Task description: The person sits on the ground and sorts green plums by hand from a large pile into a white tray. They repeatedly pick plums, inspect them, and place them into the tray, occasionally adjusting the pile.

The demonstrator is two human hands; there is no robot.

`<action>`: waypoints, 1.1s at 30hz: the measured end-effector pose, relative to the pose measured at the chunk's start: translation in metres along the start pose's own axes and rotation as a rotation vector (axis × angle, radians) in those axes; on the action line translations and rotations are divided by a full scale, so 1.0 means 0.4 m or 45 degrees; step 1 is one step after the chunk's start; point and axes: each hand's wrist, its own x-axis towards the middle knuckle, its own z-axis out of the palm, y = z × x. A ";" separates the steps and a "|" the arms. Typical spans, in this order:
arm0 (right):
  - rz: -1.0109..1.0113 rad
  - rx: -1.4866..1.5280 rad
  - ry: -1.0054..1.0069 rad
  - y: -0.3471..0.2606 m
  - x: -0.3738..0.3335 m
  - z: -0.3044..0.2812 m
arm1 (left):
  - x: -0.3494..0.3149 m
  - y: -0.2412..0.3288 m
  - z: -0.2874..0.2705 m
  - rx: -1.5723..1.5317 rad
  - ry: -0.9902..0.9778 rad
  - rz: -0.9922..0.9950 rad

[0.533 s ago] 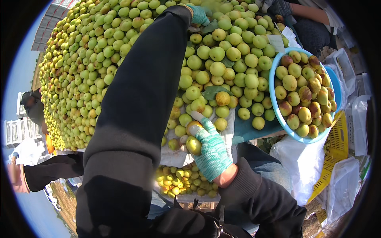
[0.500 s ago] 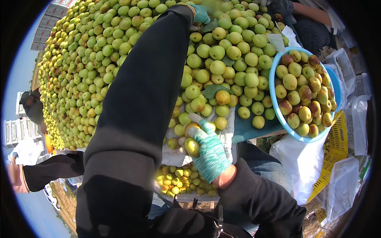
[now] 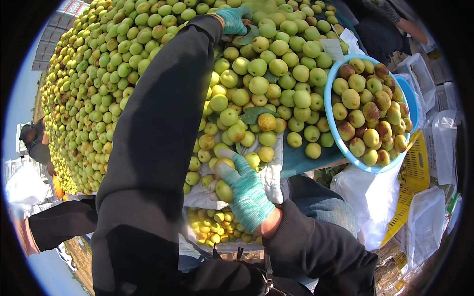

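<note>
My left hand [image 3: 235,20], in a teal glove, is far out on a big heap of green jujubes [image 3: 133,47]. Its fingers and thumb curve about a brownish jujube [image 3: 245,22], beside a green leaf [image 3: 248,35]. Nearer to me, my right hand [image 3: 248,193], in a matching glove with pale fingertips, is closed on a yellow-green jujube [image 3: 223,191] that shows below its fingertips. The palm is hidden. Under this hand a whitish cloth [image 3: 271,183] edges the heap, with loose jujubes on it.
A light-blue basin [image 3: 330,101] of browner jujubes stands at right. Below the cloth are more small yellowish jujubes [image 3: 212,228]. A yellow crate [image 3: 417,158] and white plastic bags [image 3: 368,197] lie at right. A co-worker's gloved hand [image 3: 382,9] is at top right; another person [image 3: 35,140] is far left.
The whole view has shifted slightly left. Fruit between my right fingers has changed position; a browner one no longer shows there. The co-worker's hand at top right has moved up and right.
</note>
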 end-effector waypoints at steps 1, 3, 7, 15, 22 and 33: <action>-0.053 -0.092 0.018 -0.005 -0.003 0.005 | -0.050 -0.015 -0.011 -0.296 0.066 0.075; -0.117 -0.195 0.047 -0.010 -0.010 0.012 | -0.134 -0.020 -0.030 -0.824 0.111 0.136; -0.309 -0.233 0.049 -0.013 -0.018 0.013 | -0.299 0.002 -0.033 -1.550 0.138 0.375; -0.305 -0.139 0.072 0.033 -0.055 -0.002 | -0.661 0.088 0.047 -2.433 -0.303 0.390; -0.285 -0.381 0.132 0.100 -0.076 -0.017 | -0.547 0.310 0.131 0.275 0.479 0.268; -0.409 -0.423 0.097 0.087 -0.095 -0.050 | -0.523 0.354 0.087 0.348 0.342 0.045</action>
